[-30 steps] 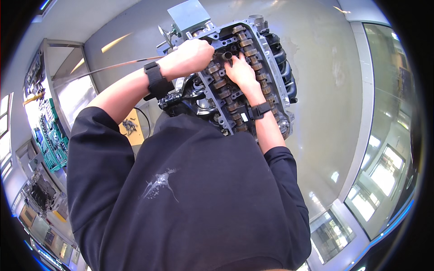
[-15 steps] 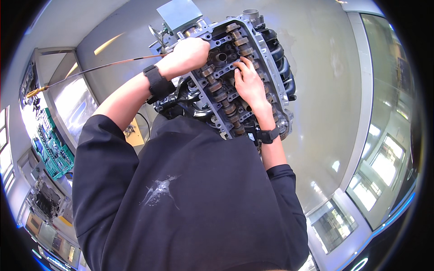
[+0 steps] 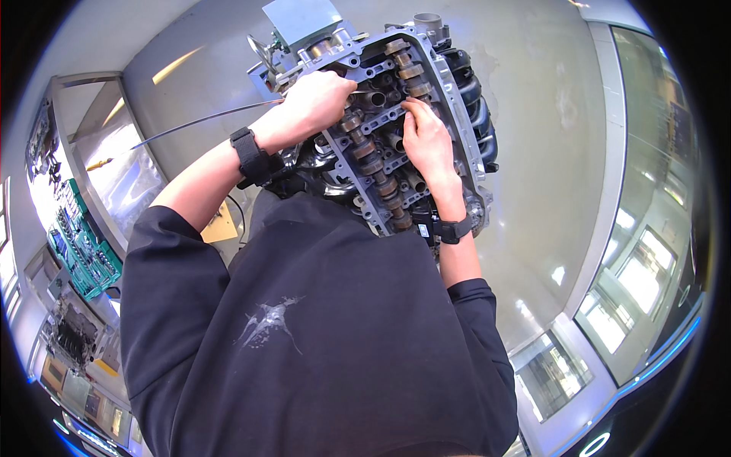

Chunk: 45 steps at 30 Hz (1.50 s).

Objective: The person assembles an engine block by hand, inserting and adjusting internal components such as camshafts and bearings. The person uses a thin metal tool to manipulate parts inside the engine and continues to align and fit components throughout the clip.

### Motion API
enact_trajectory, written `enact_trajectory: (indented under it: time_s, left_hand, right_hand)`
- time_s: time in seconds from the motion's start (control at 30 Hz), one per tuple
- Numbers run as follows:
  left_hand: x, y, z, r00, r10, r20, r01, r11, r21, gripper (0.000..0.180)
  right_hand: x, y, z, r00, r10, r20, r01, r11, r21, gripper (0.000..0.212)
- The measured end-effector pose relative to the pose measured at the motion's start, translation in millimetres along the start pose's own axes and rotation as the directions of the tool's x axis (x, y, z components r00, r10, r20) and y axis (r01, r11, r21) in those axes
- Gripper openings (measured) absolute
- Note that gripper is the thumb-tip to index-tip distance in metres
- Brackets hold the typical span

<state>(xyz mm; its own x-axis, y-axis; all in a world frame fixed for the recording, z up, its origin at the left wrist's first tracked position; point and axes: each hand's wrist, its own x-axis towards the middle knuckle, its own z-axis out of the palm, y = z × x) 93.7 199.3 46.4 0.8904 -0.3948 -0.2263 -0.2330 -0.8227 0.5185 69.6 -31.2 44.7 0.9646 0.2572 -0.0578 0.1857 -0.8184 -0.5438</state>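
Note:
An engine (image 3: 431, 47) stands before me with its top uncovered, two camshafts showing. My left hand (image 3: 314, 103) is closed over the far end of the left camshaft (image 3: 368, 156). A long thin rod (image 3: 205, 119) runs out leftward from behind its wrist, with a yellow end (image 3: 99, 164); the hand appears wrapped round it, but the grip is hidden. My right hand (image 3: 429, 143) rests over the right camshaft (image 3: 406, 67), its bent fingertips drawn together on or beside it. Whatever lies between those fingers does not show.
A blue-grey box (image 3: 303, 21) rises behind the engine at the far left. Black ribbed ducting (image 3: 472, 99) lines the engine's right side. At left are a green tool case (image 3: 85, 240), another engine part (image 3: 72, 335) and a yellow board (image 3: 221, 227). A grey wall panel (image 3: 544, 152) is at right.
The rod's yellow end has shifted right, and the rod looks shorter. My left hand has moved slightly left. My right fingers have drawn closer together. The view has turned a little.

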Motion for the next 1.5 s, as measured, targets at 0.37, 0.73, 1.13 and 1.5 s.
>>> enact_trajectory:
  time_s: [0.37, 0.73, 1.13, 1.5]
  left_hand:
    - [-9.6, -7.5, 0.1, 0.998, 0.002, -0.064, -0.009, 0.994, -0.105, 0.012]
    - [-10.5, 7.8, -0.2, 1.0, -0.006, -0.014, 0.009, 0.984, 0.177, 0.011]
    - [-26.8, 1.4, 15.3, 0.995, -0.017, -0.094, 0.023, 0.998, 0.065, 0.013]
    - [-21.4, -1.5, 4.5, 0.999, -0.011, -0.041, 0.012, 1.0, 0.018, 0.017]
  right_hand:
    - [-1.6, -2.5, 17.9, 0.997, -0.039, 0.073, 0.047, 0.991, -0.122, 0.027]
    - [6.3, -11.8, 27.1, 0.988, -0.064, 0.143, 0.101, 0.958, -0.269, 0.023]
    - [31.8, -8.8, 36.7, 0.942, 0.19, 0.276, -0.096, 0.942, -0.32, 0.031]
    - [48.8, -12.8, 38.2, 0.886, 0.285, 0.366, -0.13, 0.91, -0.394, 0.035]
